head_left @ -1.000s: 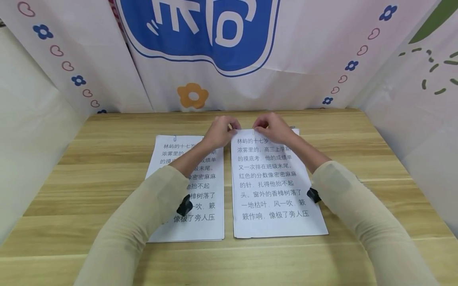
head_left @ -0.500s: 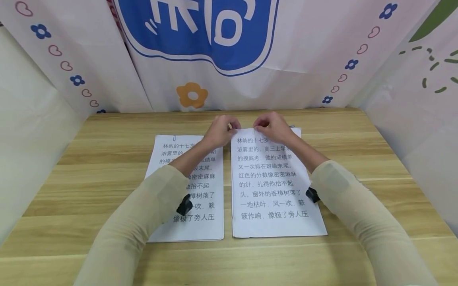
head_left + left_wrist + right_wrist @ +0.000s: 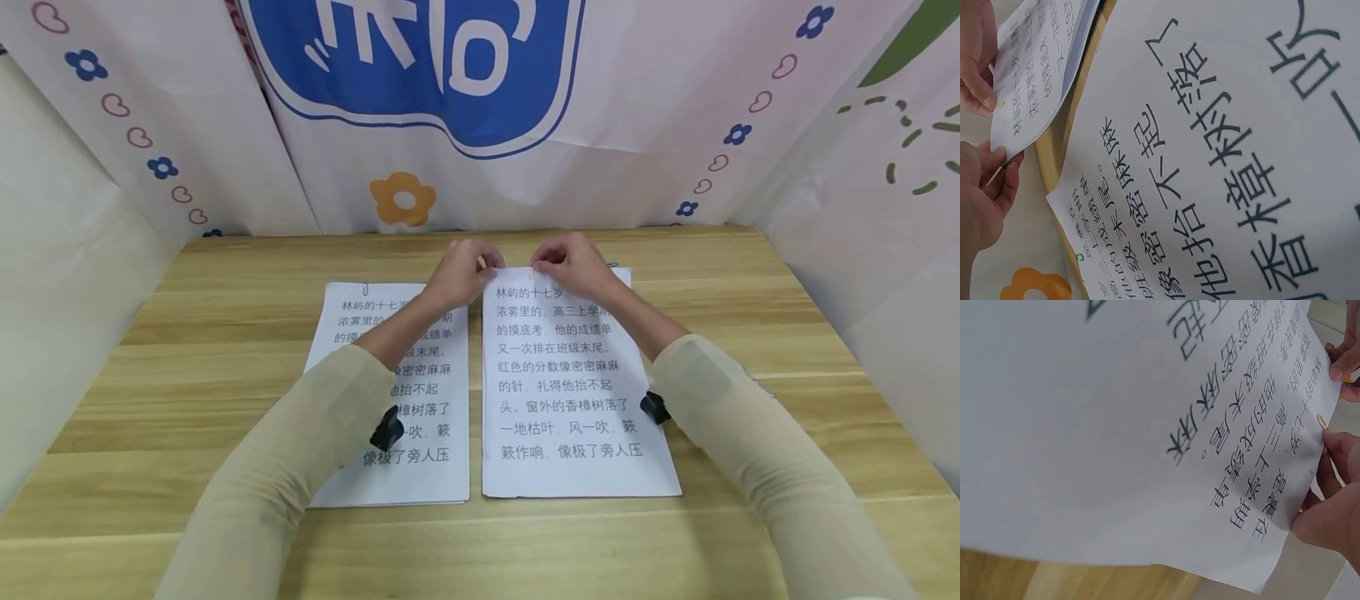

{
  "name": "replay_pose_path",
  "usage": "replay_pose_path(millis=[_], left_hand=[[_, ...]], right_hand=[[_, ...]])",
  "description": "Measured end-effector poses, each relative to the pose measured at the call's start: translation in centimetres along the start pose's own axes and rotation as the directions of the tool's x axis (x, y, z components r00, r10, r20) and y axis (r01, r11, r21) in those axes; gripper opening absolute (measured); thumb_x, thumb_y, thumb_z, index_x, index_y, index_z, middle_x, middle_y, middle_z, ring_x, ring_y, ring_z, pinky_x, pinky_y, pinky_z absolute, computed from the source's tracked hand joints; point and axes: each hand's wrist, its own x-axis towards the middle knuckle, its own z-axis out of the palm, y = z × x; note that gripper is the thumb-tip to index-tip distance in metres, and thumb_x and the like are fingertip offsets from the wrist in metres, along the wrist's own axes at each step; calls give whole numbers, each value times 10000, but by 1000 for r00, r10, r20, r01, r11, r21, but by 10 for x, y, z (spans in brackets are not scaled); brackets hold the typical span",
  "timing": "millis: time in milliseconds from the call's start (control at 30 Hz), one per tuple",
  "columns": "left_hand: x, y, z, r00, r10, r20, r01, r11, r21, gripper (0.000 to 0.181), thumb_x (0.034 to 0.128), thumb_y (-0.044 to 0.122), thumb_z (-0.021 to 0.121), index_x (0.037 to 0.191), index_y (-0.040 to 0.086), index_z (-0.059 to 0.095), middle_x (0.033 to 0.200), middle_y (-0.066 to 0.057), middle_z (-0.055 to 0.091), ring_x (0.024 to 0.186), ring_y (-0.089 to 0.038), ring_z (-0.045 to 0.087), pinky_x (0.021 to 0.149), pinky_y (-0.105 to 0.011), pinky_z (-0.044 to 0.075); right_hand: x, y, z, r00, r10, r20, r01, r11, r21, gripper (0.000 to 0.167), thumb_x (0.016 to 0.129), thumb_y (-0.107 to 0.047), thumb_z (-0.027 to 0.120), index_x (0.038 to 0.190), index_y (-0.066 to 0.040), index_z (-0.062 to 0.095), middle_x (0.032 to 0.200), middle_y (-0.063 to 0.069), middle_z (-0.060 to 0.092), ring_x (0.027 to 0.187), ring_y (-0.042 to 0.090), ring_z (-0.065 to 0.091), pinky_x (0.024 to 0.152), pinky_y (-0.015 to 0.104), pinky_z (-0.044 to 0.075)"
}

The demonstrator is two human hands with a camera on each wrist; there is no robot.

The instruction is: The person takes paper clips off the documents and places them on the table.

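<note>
Paper stack [image 3: 573, 396]: far-left corner pinched in left hand [image 3: 460, 271], clipped edge in right hand [image 3: 575, 265].

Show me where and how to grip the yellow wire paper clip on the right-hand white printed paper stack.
Pinch the outer end of the yellow wire paper clip, likely best from the far side: its narrow loop lies flat on the white printed paper stack, while that end sits at the top edge, where the right hand meets it.

Right of centre, the printed sheets [image 3: 570, 392] are smooth matt paper; the tabletop [image 3: 480, 550] below looks wood-grained; lower left, the sleeve [image 3: 255, 483] is cloth.
</note>
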Motion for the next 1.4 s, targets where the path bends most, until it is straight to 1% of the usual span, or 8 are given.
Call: replay_pose_path(millis=[133, 333, 467, 600, 767, 1000, 1200, 1400], left_hand=[[0, 0, 0, 1000, 5, -2, -5, 1000, 2, 175, 1011, -34, 594, 1039, 28, 754, 1027, -95, 683, 983, -238, 608, 888, -337, 531], [-1, -2, 1, 1000, 1, 9, -1, 1000, -4, 168, 1011, -39, 594, 1031, 33, 744, 1026, -91, 675, 972, -235, 616, 881, -335, 537], [-2, -2, 1, 1000, -1, 5, 1, 1000, -10, 173, 1012, -40, 592, 1027, 36, 746, 1025, -90, 673, 965, -235, 614, 873, -335, 534], [-1, -1, 0, 1000, -4, 8, 4, 1000, -11, 175, 1016, -31, 589, 1029, 42, 747, 1028, -84, 668, 970, -231, 608, 873, -333, 531], [-2, 0, 0, 1000, 1, 5, 0, 1000, -15, 173, 1010, -41, 591, 1036, 33, 745, 1036, -93, 675, 980, -236, 616, 886, -336, 535], [-2, 0, 0, 1000, 10, 3, -10, 1000, -11, 172, 1003, -46, 595, 1039, 28, 746, 1036, -99, 680, 974, -242, 619, 886, -342, 535], [0, 0, 0, 1000, 6, 7, -6, 1000, -10, 175, 1007, -45, 590, 1037, 25, 747, 1037, -102, 679, 969, -246, 619, 881, -342, 535], [-1, 1, 1, 1000, 5, 9, -5, 1000, -18, 174, 1006, -48, 590, 1039, 23, 747, 1042, -105, 682, 965, -246, 625, 877, -341, 540]], right_hand=[[-1, -2, -1, 1000, -8, 7, 8, 1000, -10, 143, 989, -46, 668, 1083, 18, 753, 990, 149, 712, 889, 252, 608, 786, 305, 484], [-1, -6, 0, 995, -88, 45, 93, 989, -114, 125, 989, -38, 644, 1032, 16, 748, 944, 145, 706, 860, 265, 614, 785, 326, 500], [0, -8, 2, 993, -111, 34, 115, 976, -182, 117, 985, -50, 645, 1006, -3, 751, 914, 126, 699, 853, 253, 615, 786, 337, 502], [0, -10, 2, 992, -122, 19, 123, 968, -220, 115, 975, -34, 646, 1000, -6, 755, 910, 123, 704, 855, 251, 622, 797, 351, 516], [1, -14, 1, 992, -127, 19, 128, 962, -242, 125, 968, -15, 636, 999, -1, 756, 916, 131, 715, 859, 264, 636, 801, 367, 535], [0, -16, 0, 992, -128, -1, 123, 956, -265, 140, 966, -12, 628, 990, -10, 766, 913, 126, 727, 857, 266, 639, 798, 382, 526], [-2, -17, 0, 993, -116, -8, 110, 962, -252, 134, 963, -10, 636, 988, -12, 768, 909, 127, 731, 840, 262, 644, 781, 376, 531], [-2, -13, 1, 993, -118, -25, 109, 966, -233, 138, 954, 5, 628, 987, -7, 761, 919, 135, 731, 853, 276, 643, 788, 387, 530]])
